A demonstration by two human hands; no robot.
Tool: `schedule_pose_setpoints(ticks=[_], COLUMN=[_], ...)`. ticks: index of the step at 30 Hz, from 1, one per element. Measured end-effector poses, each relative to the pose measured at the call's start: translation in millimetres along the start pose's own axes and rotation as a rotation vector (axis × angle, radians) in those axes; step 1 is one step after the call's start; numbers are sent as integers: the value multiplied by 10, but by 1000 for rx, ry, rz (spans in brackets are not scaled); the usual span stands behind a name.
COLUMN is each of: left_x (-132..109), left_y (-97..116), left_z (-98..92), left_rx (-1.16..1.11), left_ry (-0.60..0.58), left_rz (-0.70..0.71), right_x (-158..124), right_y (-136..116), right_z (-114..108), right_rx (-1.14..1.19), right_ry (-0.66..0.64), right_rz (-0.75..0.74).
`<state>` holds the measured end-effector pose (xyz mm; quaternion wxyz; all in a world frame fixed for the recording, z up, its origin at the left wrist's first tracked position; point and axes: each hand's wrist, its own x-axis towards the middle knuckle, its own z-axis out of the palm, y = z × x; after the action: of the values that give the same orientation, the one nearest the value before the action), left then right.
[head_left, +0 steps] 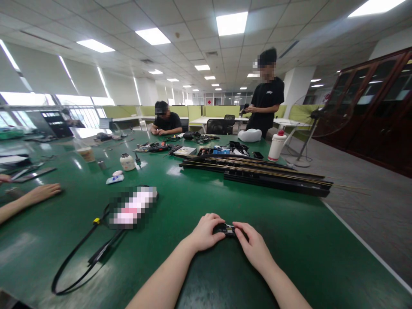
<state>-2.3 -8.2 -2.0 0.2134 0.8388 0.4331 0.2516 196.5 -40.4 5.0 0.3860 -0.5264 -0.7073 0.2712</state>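
Observation:
A small black device [229,231] with a rounded left end lies low over the green tabletop [180,257]; silvery parts show in its upper face. Its exact kind I cannot make out. My left hand [207,231] grips the rounded end, thumb in front and fingers behind. At the opposite end, my right hand [252,245] pinches the edge with thumb and index finger. The fingers cover both ends of the device.
Left of my arms lies a phone [135,208] with a black strap [64,262]. Long black rails [277,182] with thin rods span the right side, near a white bottle [276,148]. Another person's hand [41,193] rests at far left. Two people are beyond the table.

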Motion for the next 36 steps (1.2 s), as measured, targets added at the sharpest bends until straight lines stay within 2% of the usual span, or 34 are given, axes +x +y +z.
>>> schedule_pose_setpoints(ticks=[5, 36], left_x=[-1, -2], left_y=[32, 2], left_z=[-17, -17], left_rx=[-16, -15], left_ry=[-5, -24], left_rz=[-9, 3], right_x=[-4, -6], right_y=[-4, -42], right_z=[10, 5], right_rx=[-34, -76], right_ry=[-41, -56], right_rz=[-42, -3])
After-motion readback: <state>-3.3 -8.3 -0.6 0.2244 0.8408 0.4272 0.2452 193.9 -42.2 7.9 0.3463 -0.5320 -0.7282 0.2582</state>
